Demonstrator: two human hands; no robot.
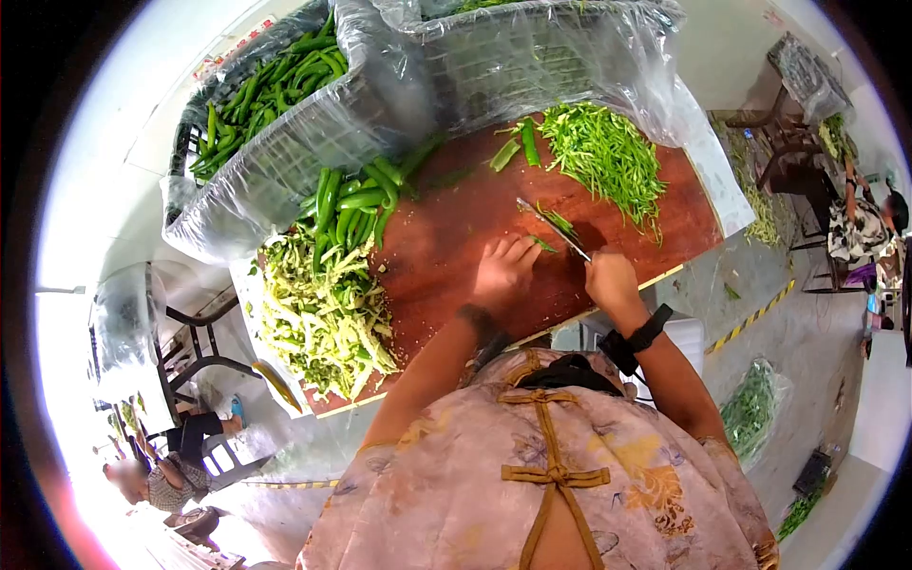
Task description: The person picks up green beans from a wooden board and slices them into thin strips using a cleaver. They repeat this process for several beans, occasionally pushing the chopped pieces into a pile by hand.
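In the head view my right hand [611, 278] is closed around the handle of a knife [555, 230], whose blade points up and to the left over the reddish-brown board [446, 275]. Just left of the blade, my left hand [505, 272] rests on the board, fingers bent over a piece of green pepper [543, 245]; most of that piece is hidden. Thin green pepper strips [560, 222] lie along the blade's far side. Further up, a whole green pepper [529, 142] lies beside a split pepper half [504, 155].
Shredded green pepper [608, 161] is heaped at the board's upper right. At left sit pale pepper cores [323, 313] and whole peppers [356, 204]. Plastic-lined crates [275, 157] stand along the far edge, one full of peppers. Other people [176, 480] sit at both sides.
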